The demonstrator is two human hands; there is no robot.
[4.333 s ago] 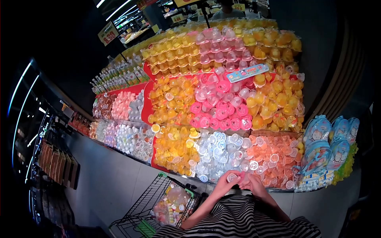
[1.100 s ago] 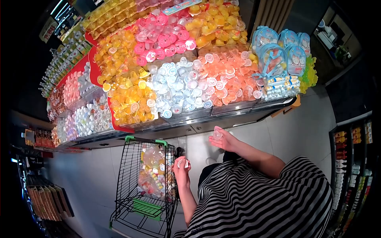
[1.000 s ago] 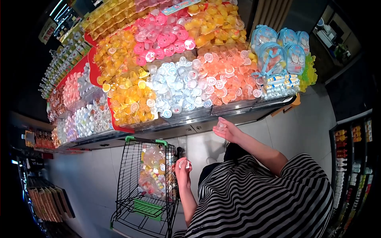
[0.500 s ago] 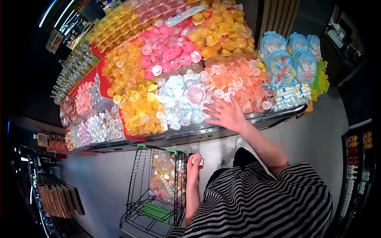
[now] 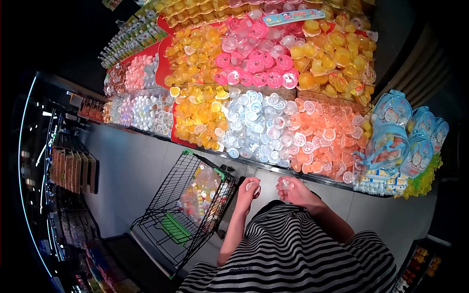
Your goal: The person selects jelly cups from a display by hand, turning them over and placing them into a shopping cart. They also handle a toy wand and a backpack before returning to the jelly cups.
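A clear jelly cup is gripped in the curled fingers of the left hand. A second jelly cup is pinched in the closed right hand. Both hands are held near each other in front of the striped shirt, apart from one another and just short of the front edge of the bench, which is found at 12 o'clock of them. Three heaps are carried behind that edge: yellow cups at 11 o'clock, clear cups at 12 o'clock and peach cups at 1 o'clock. Blue backpack-shaped packs are stacked at the bench's corner, at 2 o'clock. A black wire cart is parked at 9 o'clock of the left hand, with its near rim just beside that wrist and its far corner close under the bench edge. A bag of mixed jellies is lying in it. Open pale floor is seen past the cart at 9 o'clock, bounded by dark shelving.
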